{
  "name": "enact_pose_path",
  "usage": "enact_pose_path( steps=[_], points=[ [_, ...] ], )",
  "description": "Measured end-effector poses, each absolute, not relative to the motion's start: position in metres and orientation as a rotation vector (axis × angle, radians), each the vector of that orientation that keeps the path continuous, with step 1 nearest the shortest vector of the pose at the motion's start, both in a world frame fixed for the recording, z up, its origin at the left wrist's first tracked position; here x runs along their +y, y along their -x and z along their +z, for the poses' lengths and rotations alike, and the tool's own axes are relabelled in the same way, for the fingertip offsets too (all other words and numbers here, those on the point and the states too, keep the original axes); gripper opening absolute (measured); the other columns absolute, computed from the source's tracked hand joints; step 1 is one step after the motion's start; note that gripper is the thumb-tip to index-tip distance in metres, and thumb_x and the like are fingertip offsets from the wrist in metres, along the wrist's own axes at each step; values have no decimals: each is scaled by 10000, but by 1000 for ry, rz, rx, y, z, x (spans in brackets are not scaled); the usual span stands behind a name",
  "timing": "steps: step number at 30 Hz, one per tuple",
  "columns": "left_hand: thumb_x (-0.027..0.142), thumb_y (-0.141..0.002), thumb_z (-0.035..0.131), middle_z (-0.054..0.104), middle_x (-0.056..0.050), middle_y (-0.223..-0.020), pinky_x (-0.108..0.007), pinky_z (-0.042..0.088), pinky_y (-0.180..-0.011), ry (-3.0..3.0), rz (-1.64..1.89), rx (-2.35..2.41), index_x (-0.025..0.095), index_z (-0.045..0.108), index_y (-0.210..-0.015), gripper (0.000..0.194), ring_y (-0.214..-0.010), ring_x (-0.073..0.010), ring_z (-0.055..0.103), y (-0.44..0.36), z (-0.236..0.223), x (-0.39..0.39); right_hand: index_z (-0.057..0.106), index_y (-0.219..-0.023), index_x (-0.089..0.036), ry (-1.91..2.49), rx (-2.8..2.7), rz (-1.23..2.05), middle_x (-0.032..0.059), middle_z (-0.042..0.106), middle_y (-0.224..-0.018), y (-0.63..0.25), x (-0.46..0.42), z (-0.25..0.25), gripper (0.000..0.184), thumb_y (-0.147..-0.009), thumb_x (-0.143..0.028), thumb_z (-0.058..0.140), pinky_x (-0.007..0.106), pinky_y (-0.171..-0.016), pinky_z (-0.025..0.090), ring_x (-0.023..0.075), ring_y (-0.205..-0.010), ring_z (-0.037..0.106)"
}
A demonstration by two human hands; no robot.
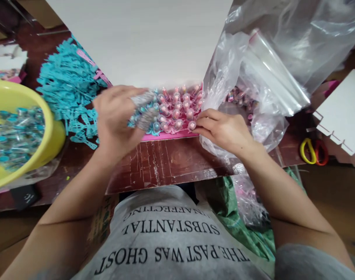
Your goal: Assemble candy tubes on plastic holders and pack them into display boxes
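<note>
A pink box (174, 136) with a tall white panel (142, 39) behind it holds rows of small pink tubes with clear round caps (176, 114). Similar blue pieces (156, 126) fill its left end. Over these is my left hand (117, 112), with grey tape around thumb and index finger. Those two digits are apart, and I see no piece clearly held. My right hand (224, 128) is at the box's right front corner. Its fingers are drawn together, with the tips at a clear-capped pink tube (191, 125); part of their contact is hidden.
A heap of turquoise plastic pieces (69, 81) lies left of the box. Beside it stands a yellow basin (49, 144) with blue-capped clear tubes (18, 134). Clear plastic bags (276, 74) spread at the right, near yellow-and-red-handled scissors (308, 151). The brown table's front edge (171, 180) is close to my body.
</note>
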State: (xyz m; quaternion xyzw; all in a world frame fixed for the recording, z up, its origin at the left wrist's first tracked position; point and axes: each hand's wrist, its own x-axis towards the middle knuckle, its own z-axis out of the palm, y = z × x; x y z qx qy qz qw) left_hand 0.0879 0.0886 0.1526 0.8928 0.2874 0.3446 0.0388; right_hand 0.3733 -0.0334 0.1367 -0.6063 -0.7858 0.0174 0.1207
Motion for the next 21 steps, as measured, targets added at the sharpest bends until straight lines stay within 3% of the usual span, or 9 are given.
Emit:
enact_pose_path(
  steps=[4, 9, 13, 15, 17, 21],
  points=[
    [569, -1134, 384, 750, -97, -1325, -562, 462, -1145, -2598, 1191, 1215, 209, 698, -1318, 512, -1378, -249, 642, -45, 156, 108, 797, -1146, -220, 1847, -2259, 38, 62, 772, -1220, -369, -33, 129, 404, -1148, -436, 456, 315, -591, 352, 186, -965, 712],
    [490, -1061, 627, 802, -29, -1247, -533, 520, -1112, -2636, 1276, 1049, 257, 737, -1261, 326, -1275, -276, 693, -35, 144, 102, 798, -1129, -238, 1835, -2268, -34, 49, 765, -1226, -368, -33, 129, 392, -1134, -461, 476, 307, -571, 351, 176, -913, 704],
    [474, -987, 749, 798, -21, -1281, -564, 472, -1110, -2768, 1166, 772, 306, 741, -1233, 298, -1283, -306, 669, -75, 139, 81, 811, -1106, -265, 1790, -2256, -102, 74, 732, -1298, -370, -39, 137, 361, -1108, -477, 518, 315, -604, 415, 221, -1007, 693],
    [377, -1020, 699, 776, 5, -1342, -584, 424, -1117, -2835, 1017, 597, 310, 752, -1118, 130, -1340, -311, 633, -100, 137, 75, 822, -1101, -263, 1780, -2253, -105, 105, 702, -1348, -372, -39, 141, 341, -1081, -481, 561, 354, -685, 495, 279, -1120, 662],
    [246, -1037, 619, 775, 25, -1339, -603, 402, -1100, -2865, 866, 454, 295, 742, -1019, 134, -1365, -309, 610, -121, 134, 74, 832, -1078, -266, 1756, -2251, -92, 110, 663, -1426, -373, -36, 141, 293, -1047, -461, 615, 447, -862, 560, 338, -1265, 594],
    [161, -998, 578, 800, 5, -1212, -626, 383, -1093, -2820, 713, 478, 280, 742, -973, 205, -1314, -300, 602, -135, 127, 82, 826, -1039, -283, 1739, -2243, -54, 53, 521, -1636, -372, -26, 132, 200, -1001, -424, 689, 645, -1177, 418, 414, -1510, 396]
  ],
)
